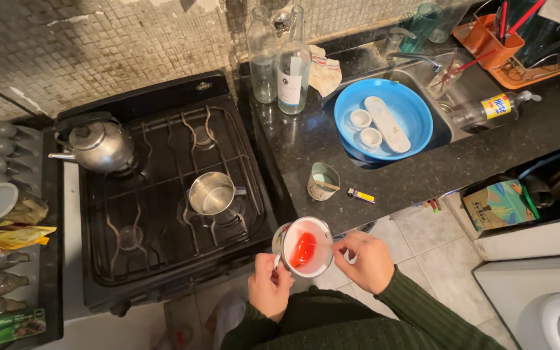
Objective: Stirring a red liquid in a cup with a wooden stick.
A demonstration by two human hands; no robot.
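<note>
A white mug [306, 246] containing a red item is held in front of the body, just off the counter's front edge. The left hand [268, 285] is closed around the mug's handle from below-left. The right hand [365, 259] pinches the mug's rim on the right side, fingers closed on it.

Beside the mug, the black stove [163, 194] carries a small steel pot [212, 193] on the near right burner and a kettle [98, 146] at the rear left. The near left burner stands bare.

On the dark counter [422, 175], a tin cup [323, 181] and a yellow-and-purple lighter [361, 195] lie close to the front edge. A blue basin [416, 110] holds white dishes. Two clear bottles [280, 61] stand at the wall, one with a white label. A clear bottle with a yellow label [490, 108] lies beside the sink.
</note>
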